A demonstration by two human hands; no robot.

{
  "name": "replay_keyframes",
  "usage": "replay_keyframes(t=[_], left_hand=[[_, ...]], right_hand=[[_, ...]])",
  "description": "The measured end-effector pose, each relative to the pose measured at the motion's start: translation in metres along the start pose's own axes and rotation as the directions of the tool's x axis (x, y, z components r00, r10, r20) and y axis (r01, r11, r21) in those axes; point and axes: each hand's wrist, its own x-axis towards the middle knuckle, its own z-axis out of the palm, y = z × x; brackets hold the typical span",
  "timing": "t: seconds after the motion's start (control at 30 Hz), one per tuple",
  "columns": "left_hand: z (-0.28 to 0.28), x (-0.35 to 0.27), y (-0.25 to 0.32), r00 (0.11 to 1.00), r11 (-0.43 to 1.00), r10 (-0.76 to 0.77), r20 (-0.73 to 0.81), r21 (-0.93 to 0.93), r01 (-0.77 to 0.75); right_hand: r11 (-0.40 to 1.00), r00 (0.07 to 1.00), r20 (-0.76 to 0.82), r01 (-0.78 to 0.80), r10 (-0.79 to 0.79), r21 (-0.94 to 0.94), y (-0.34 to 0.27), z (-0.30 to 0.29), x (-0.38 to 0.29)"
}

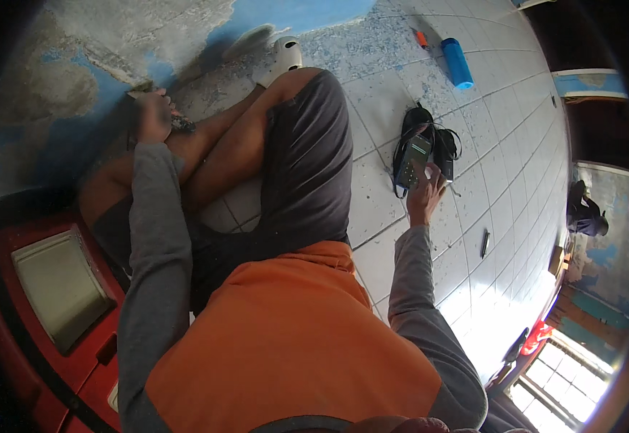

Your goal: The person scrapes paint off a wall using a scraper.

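My left hand [153, 116] is closed around a blurred hand tool, close to the peeling wall. A pale, pointed end [132, 94] shows past the fingers and a dark and reddish part [183, 121] on the other side. Its exact kind cannot be told. My right hand [427, 196] reaches down to a smartphone [415, 154] with a lit screen, one finger at the glass and the hand not wrapped around it. The phone rests against a black pouch [418, 116] with thin straps, and a dark boxy item [444, 154] lies beside it on the floor.
A blue bottle [457, 64] and a small orange-and-black item [422, 39] lie on the tiled floor [377, 203]. A dark slim object [485, 243] lies nearer me. The wall [130, 32] has flaking blue paint. A red piece with a pale panel [62, 287] stands at left.
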Motion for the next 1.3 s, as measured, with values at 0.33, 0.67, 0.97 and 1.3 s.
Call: replay_keyframes(t=[0.33,0.67,0.97,1.3], left_hand=[[-0.002,0.004,-0.001,1.0,0.999,-0.008,-0.022,0.051,0.009],[0.009,0.0,0.0,0.998,0.998,-0.044,-0.044,0.039,0.046],[-0.002,0.007,0.002,0.998,0.996,-0.062,-0.018,0.056,0.062],[0.007,0.001,0.001,0.995,0.995,-0.051,-0.086,0.076,0.057]], right_hand=[[0.993,0.991,0.056,-0.119,0.118,0.021,-0.018,-0.005,-0.02],[0.998,0.997,0.038,-0.061,0.062,-0.021,-0.014,0.005,-0.017],[0.981,0.983,0.019,-0.182,0.184,-0.066,-0.011,0.004,-0.017],[0.983,0.984,0.031,-0.177,0.178,-0.042,-0.01,-0.002,-0.01]])
